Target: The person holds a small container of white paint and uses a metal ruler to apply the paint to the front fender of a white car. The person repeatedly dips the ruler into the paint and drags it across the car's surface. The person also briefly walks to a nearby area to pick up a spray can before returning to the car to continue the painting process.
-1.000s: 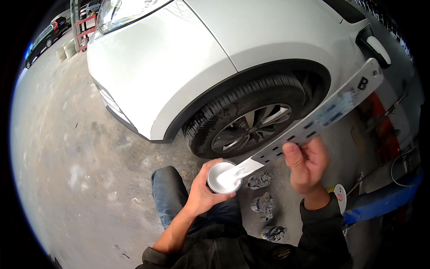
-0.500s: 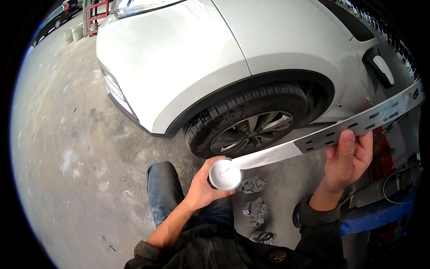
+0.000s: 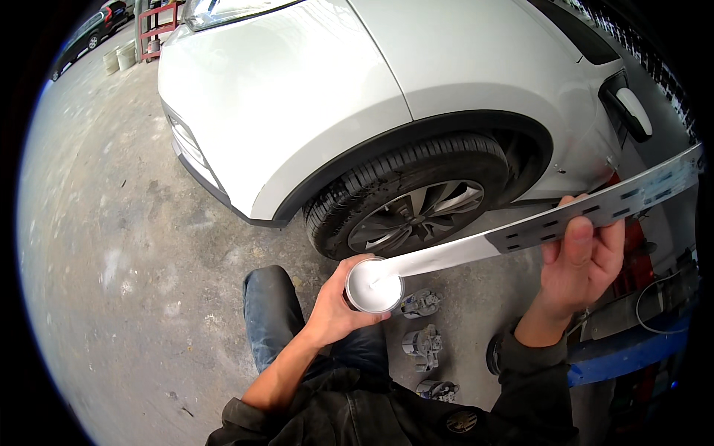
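Observation:
My left hand (image 3: pixel 331 308) is wrapped round the side of a round cup (image 3: pixel 401 290) that holds white paint (image 3: pixel 374 292). Across to the right, my right hand (image 3: pixel 579 260) grips a long flat mixing stick (image 3: pixel 513 241) between thumb and fingers. The stick is grey with dark slots along its upper part, and its lower part is coated white. It slants down to the left, and its tip is over or in the cup; white paint joins the tip to the surface. The underside of the cup is hidden from me.
Close ahead stands a white car (image 3: pixel 297 104) with its front wheel (image 3: pixel 416 215). Several spray-gun cups (image 3: pixel 422 346) sit on the concrete floor (image 3: pixel 149 282) right of my legs. A blue curved object (image 3: pixel 625 357) lies at lower right. A red rack (image 3: pixel 156 31) stands far left.
The mixing stick and my right hand have shifted slightly to the right, the stick's upper end a little lower. The paint surface looks smoother. My left hand still holds the cup.

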The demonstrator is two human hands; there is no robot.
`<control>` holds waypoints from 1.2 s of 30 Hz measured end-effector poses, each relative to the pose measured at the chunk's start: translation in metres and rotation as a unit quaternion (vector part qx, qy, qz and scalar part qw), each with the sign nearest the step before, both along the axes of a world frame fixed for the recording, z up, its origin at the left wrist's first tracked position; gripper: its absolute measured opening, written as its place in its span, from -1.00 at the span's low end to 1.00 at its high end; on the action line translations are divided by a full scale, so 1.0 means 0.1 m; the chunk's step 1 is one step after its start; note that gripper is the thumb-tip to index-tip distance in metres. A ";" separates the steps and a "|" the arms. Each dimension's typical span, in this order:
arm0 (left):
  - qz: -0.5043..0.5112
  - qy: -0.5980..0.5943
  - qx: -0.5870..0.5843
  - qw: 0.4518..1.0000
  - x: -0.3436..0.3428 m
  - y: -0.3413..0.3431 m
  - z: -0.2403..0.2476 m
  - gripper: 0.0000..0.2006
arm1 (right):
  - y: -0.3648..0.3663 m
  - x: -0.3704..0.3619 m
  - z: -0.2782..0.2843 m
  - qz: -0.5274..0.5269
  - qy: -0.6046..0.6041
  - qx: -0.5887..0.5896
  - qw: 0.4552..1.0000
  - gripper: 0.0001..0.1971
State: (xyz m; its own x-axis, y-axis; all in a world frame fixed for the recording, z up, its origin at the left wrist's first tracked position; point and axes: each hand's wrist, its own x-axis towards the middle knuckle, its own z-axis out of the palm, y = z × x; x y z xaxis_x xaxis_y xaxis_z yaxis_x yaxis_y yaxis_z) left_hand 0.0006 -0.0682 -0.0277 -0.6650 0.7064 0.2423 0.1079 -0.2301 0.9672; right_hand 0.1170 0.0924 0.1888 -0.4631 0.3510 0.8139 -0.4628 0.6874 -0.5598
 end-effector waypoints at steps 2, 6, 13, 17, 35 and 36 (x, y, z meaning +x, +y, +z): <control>-0.002 -0.004 0.004 1.000 0.01 -0.02 0.03 -0.14 | 0.04 -0.02 -0.18 -0.009 -0.048 0.059 0.997 -0.79; -0.011 -0.013 0.012 1.000 0.03 -0.01 0.16 -0.12 | 0.07 -0.20 -0.53 0.034 -0.152 0.266 0.951 -0.92; -0.001 -0.032 0.025 0.999 -0.01 0.00 0.21 -0.13 | 0.05 -0.20 -0.69 0.040 -0.171 0.135 0.975 -0.89; -0.006 -0.026 0.029 0.999 -0.02 0.02 0.27 -0.13 | 0.15 -0.18 -0.85 0.032 -0.179 0.094 0.979 -0.88; -0.007 -0.036 0.033 0.999 0.00 -0.06 0.25 -0.15 | 0.15 -0.29 -1.00 0.063 -0.221 0.251 0.940 -0.82; -0.007 -0.030 0.036 0.999 0.00 -0.05 0.24 -0.15 | 0.16 -0.27 -1.08 0.068 -0.244 0.274 0.928 -0.85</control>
